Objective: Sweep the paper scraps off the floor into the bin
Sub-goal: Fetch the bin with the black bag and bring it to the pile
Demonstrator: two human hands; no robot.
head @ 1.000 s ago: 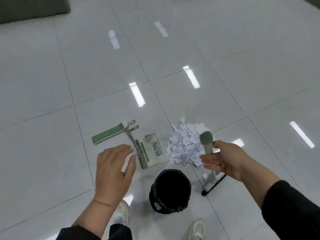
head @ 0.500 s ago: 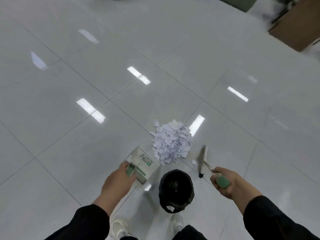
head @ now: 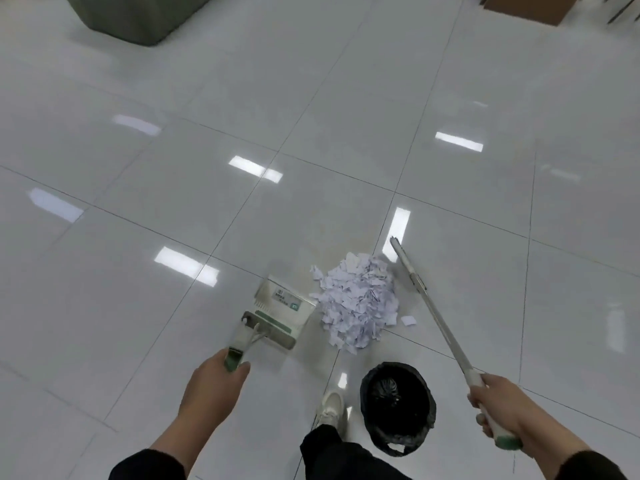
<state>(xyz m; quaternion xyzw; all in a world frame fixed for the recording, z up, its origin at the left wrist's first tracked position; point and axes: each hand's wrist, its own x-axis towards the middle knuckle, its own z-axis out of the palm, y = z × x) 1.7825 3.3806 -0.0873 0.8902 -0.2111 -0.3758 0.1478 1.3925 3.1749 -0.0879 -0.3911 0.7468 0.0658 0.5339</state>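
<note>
A heap of white paper scraps [head: 358,299] lies on the glossy tiled floor. My left hand [head: 211,389] grips the green handle of a grey dustpan [head: 280,311], whose pan rests on the floor just left of the heap. My right hand [head: 502,410] holds the green-tipped handle of a long pale broom [head: 433,306]; its far end lies just right of and behind the heap. A small bin with a black bag [head: 398,407] stands on the floor, nearer to me than the heap. One stray scrap [head: 408,320] lies to the heap's right.
My white shoe [head: 330,408] and dark trouser leg stand just left of the bin. A dark green block [head: 138,15] sits on the floor at the far left. A brown cardboard box [head: 526,5] shows at the top right edge.
My left hand took hold of the dustpan handle and set the pan beside the heap. My right hand swung the broom out so its head now lies behind and right of the scraps.
</note>
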